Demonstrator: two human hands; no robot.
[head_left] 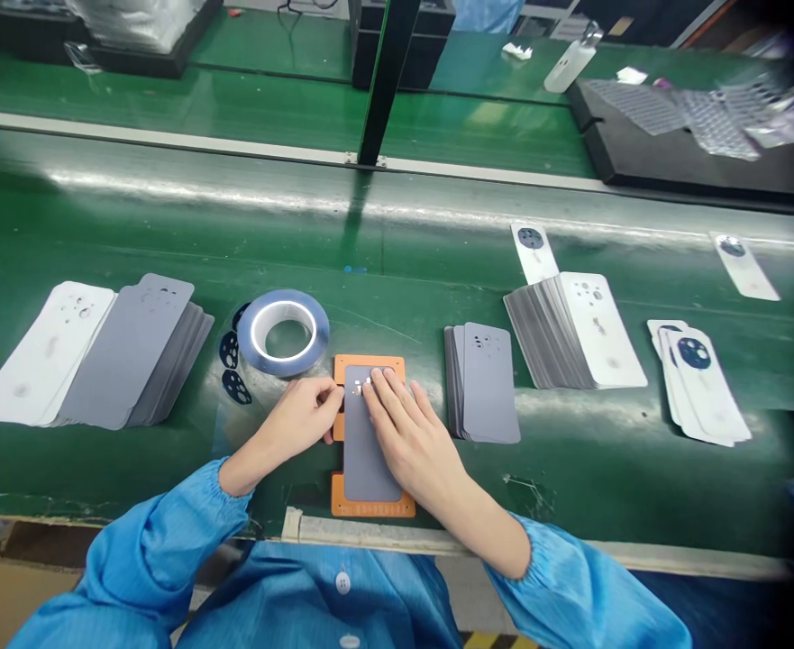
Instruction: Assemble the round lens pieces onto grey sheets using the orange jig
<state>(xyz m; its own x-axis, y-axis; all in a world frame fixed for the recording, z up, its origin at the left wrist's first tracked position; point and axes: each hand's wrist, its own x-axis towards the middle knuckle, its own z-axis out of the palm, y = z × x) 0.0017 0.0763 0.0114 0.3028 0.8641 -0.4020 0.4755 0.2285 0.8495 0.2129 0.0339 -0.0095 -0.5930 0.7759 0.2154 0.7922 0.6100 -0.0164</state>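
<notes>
A grey phone back panel (373, 464) lies in an orange jig (375, 509) at the table's front edge. My right hand (410, 433) is laid flat over the panel's upper part, fingers stretched out near its camera holes. At the jig's left edge, my left hand (308, 410) has its fingers curled together; whatever they may hold is hidden. A roll of blue-edged clear tape (254, 333) rests behind my left hand. Several black camera-shaped pieces (236, 388) lie beside the roll.
White panels (41, 351) and grey panels (123, 351) are fanned out at left. Right of the jig stand a grey panel stack (491, 383), a white stack (603, 333) and white panels with black camera pieces (711, 388). A dark post (387, 86) rises at the back.
</notes>
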